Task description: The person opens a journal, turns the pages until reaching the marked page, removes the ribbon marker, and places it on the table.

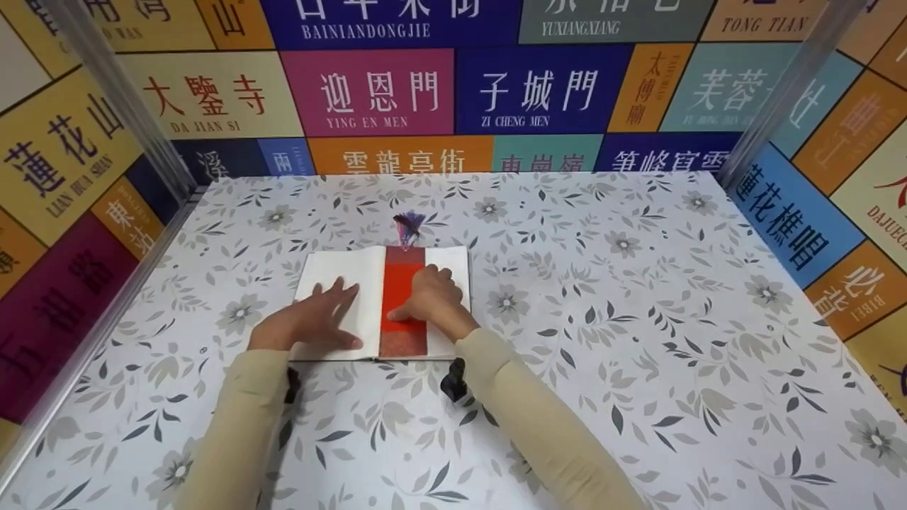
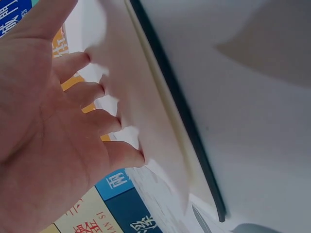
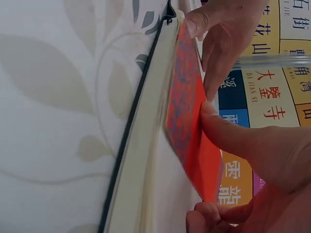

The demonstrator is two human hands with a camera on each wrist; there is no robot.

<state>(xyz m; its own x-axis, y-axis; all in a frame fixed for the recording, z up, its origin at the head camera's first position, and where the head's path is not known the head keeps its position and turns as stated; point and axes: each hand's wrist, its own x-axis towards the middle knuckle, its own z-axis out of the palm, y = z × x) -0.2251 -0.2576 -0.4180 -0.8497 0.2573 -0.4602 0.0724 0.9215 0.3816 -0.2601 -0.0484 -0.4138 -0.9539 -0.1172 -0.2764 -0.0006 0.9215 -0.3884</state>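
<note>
An open book [image 1: 333, 269] with blank cream pages and a dark cover lies on the table. Along its right page, beside the centre fold, lies a red bookmark [image 1: 402, 343] with a patterned lower end. A purple and pink tassel [image 1: 408, 228] extends past the book's top edge. My right hand [image 1: 436, 294] holds the bookmark, thumb on its red face and fingers curled at its far edge in the right wrist view. With fingers spread, my left hand [image 1: 308, 322] rests on the left page. Its fingertips touch the paper in the left wrist view.
The table [image 1: 602, 397] has a white cloth with grey leaves and flowers. Colourful panels [image 1: 382, 92] with Chinese lettering stand behind it and at both sides. A black wrist device [image 1: 453, 382] shows beneath my right sleeve.
</note>
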